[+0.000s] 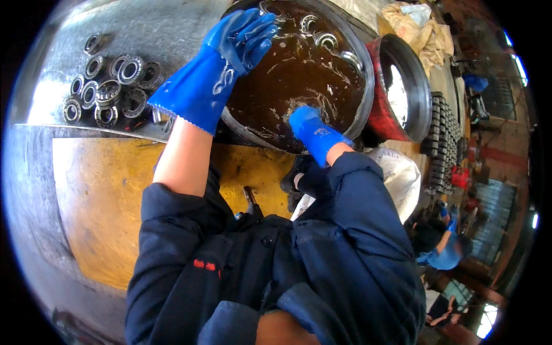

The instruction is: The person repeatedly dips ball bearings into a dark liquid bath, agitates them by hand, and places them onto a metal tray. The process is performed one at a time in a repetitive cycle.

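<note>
A round tub [370, 95] of dark brown liquid stands in front of me, with several metal bearing rings [326, 41] showing along its far side. My left hand [244, 37], in a long blue rubber glove, hovers over the tub's far left part. Its fingers are stretched out and slightly bent, and nothing shows in them. At the near side my right hand [305, 118], gloved alike, dips into the liquid. The brown surface hides its fingers and whatever they may touch. To the left, several roller bearings [131, 70] lie loosely grouped on a metal table [149, 29].
Beside the tub on the right leans a red round container [386, 86] with a dark rim. Stacked dark metal parts [441, 138] and a white sack [399, 178] lie beyond. A yellow board [103, 201] covers the near left. Another person [445, 250] works at the far right.
</note>
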Action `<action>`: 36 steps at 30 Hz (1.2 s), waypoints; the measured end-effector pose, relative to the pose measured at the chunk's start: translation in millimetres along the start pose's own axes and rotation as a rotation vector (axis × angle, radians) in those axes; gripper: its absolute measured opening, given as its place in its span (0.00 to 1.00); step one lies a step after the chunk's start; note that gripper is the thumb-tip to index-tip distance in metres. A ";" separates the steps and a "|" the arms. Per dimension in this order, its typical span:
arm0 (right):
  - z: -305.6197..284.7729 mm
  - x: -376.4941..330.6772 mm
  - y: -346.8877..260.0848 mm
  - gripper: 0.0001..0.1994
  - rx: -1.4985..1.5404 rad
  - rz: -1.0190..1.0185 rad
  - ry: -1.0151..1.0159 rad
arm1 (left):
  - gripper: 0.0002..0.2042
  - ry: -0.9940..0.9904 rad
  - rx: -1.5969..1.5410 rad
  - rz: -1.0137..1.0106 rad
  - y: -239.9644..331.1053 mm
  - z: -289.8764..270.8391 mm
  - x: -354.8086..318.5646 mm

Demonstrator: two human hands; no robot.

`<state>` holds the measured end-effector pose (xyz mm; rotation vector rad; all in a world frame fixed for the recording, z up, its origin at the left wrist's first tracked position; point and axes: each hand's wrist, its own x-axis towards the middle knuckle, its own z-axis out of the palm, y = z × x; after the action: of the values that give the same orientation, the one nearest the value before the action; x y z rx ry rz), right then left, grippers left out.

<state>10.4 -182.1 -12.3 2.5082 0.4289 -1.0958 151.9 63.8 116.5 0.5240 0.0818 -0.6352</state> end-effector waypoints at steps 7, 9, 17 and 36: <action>32.7 7.0 14.2 0.21 0.468 0.341 0.108 | 0.21 -0.006 -0.006 -0.007 -4.1 2.2 2.5; 46.6 4.6 23.0 0.23 0.722 0.453 0.178 | 0.21 0.029 0.010 -0.022 -2.0 12.0 -3.0; -1.3 9.2 -6.4 0.14 -0.071 0.033 -0.076 | 0.22 0.039 -0.016 0.008 -2.5 3.1 -2.1; 4.5 -10.9 -2.8 0.15 0.413 0.319 0.203 | 0.21 0.043 -0.012 -0.002 6.1 -5.3 -6.4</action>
<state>-0.7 -183.0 -7.6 2.9248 -0.1675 -0.8759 150.8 74.0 116.0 0.5264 0.1269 -0.6249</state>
